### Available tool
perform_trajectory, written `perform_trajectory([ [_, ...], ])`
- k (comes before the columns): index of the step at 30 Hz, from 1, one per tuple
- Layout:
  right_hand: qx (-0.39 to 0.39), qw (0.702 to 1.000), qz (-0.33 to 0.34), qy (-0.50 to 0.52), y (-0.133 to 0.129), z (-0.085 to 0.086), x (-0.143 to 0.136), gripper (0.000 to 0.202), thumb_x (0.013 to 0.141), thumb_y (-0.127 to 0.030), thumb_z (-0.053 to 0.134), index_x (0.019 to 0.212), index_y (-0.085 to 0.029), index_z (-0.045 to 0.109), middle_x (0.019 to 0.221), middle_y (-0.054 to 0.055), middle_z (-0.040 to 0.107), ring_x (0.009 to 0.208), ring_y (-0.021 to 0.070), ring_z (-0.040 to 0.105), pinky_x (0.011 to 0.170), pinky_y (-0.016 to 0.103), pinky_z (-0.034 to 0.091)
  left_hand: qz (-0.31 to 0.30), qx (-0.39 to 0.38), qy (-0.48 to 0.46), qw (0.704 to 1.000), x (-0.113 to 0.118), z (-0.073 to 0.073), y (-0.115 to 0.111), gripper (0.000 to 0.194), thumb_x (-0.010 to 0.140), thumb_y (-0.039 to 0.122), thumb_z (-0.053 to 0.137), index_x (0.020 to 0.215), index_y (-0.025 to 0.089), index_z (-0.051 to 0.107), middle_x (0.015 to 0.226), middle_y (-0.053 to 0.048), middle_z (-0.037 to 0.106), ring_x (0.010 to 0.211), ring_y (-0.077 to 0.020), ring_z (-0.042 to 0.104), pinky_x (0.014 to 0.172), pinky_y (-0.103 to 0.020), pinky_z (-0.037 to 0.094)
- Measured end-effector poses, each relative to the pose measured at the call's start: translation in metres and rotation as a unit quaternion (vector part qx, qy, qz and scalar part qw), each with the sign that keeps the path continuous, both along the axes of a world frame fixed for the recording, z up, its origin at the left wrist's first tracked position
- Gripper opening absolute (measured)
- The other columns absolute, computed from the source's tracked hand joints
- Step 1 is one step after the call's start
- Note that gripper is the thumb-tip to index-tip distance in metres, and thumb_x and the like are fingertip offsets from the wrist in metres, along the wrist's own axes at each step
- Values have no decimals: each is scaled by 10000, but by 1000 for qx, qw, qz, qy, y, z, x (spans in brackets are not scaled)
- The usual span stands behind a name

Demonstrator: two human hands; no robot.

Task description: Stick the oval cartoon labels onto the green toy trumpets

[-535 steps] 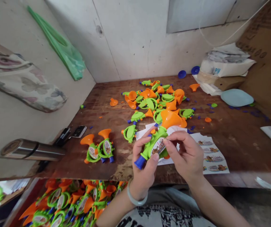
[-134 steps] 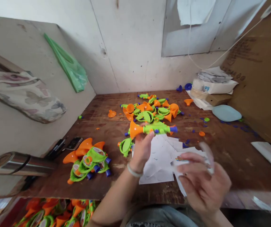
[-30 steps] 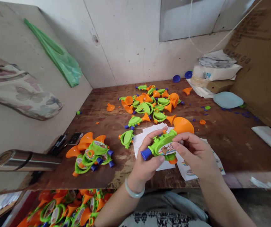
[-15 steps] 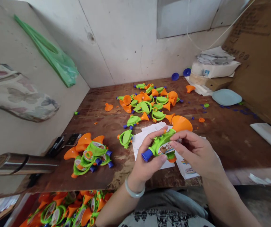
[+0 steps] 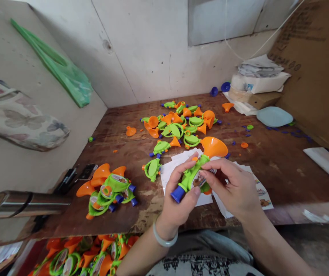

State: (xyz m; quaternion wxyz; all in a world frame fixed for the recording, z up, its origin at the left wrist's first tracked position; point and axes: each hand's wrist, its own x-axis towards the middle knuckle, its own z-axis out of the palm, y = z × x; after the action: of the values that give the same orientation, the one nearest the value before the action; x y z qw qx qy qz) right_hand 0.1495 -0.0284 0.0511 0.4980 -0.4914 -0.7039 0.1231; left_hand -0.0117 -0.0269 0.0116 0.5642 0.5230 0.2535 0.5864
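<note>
My left hand [image 5: 177, 201] is closed around a green toy trumpet [image 5: 193, 168] with a blue mouthpiece [image 5: 178, 194] and an orange bell [image 5: 214, 147]. The toy is tilted, its bell pointing away to the upper right. On its oval side lies a printed sticker [image 5: 197, 180]. The thumb and forefinger of my right hand [image 5: 236, 189] pinch at the sticker's right end, and these fingers hide part of it. Under the hands are white sheets [image 5: 168, 168], and a printed sticker sheet [image 5: 265, 195] shows beside my right hand.
Several toy trumpets [image 5: 173, 130] without visible stickers are heaped behind. A stickered pile [image 5: 118, 183] sits at left, near a steel flask [image 5: 38, 203]. More toys [image 5: 98, 262] fill a space below the table edge. A pale blue plate [image 5: 274, 117] and a cardboard box [image 5: 316, 69] stand right.
The toy trumpet has turned slightly in my left hand, its bell shifting left and up. My right fingers have moved a little left along the sticker.
</note>
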Motion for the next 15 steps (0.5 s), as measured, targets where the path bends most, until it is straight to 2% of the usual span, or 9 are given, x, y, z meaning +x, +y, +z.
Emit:
perform_trajectory([
  [2,23,999,-41,-6,3,-6,0,264,975,-235,733,1222,-267,647,938,-6,704,736,144,632,701,285,565,-4,-14,-11,1000,1,-2,0,470,957,240,735,1416,318,668,1573,-72,603,1509,-326,512,1294,-509,385],
  [5,56,991,-123,22,12,-20,5,582,953,-292,759,1472,-278,496,957,-7,622,670,144,554,648,311,551,-29,-37,-22,999,-5,-5,1,481,939,305,759,1411,309,671,1572,-94,600,1465,-362,555,1254,-552,432],
  [7,55,988,-140,35,19,-30,11,575,969,-306,723,1488,-278,477,950,-9,603,669,144,554,624,303,535,-5,-25,5,1000,-20,-4,3,473,941,335,753,1405,294,673,1557,-110,610,1453,-376,565,1228,-572,459],
  [9,18,991,-130,26,23,-40,19,495,991,-348,682,1448,-259,513,942,2,628,696,155,584,626,301,530,98,21,73,992,-47,0,6,438,948,292,736,1382,287,682,1546,-104,619,1478,-363,540,1244,-570,438],
  [10,-13,993,-117,6,24,-45,24,455,998,-374,665,1417,-246,543,940,14,650,724,169,608,643,309,535,176,48,128,975,-64,2,8,437,945,229,727,1375,286,682,1561,-89,604,1509,-341,506,1282,-558,387],
  [11,-47,994,-101,-21,24,-50,29,410,1000,-391,651,1372,-232,582,937,29,674,758,188,636,668,325,543,263,93,187,942,-85,5,10,460,904,167,748,1349,271,694,1586,-83,579,1531,-335,475,1308,-553,342],
  [13,-118,988,-55,-80,23,-57,37,332,993,-401,636,1266,-214,657,950,62,725,844,237,687,736,373,562,393,151,289,860,-128,9,14,530,788,104,803,1295,228,710,1580,-85,578,1548,-329,443,1339,-528,272],
  [14,-150,983,-28,-101,22,-59,39,308,990,-398,629,1230,-212,680,966,75,746,888,258,707,765,394,567,456,154,292,826,-151,11,15,571,739,100,818,1286,216,701,1553,-78,596,1543,-319,445,1346,-509,254],
  [15,-176,978,0,-110,21,-59,39,296,991,-395,619,1214,-214,691,986,82,761,921,271,721,779,405,568,520,138,241,808,-172,12,15,595,702,118,819,1274,214,685,1527,-60,609,1518,-307,471,1336,-488,279],
])
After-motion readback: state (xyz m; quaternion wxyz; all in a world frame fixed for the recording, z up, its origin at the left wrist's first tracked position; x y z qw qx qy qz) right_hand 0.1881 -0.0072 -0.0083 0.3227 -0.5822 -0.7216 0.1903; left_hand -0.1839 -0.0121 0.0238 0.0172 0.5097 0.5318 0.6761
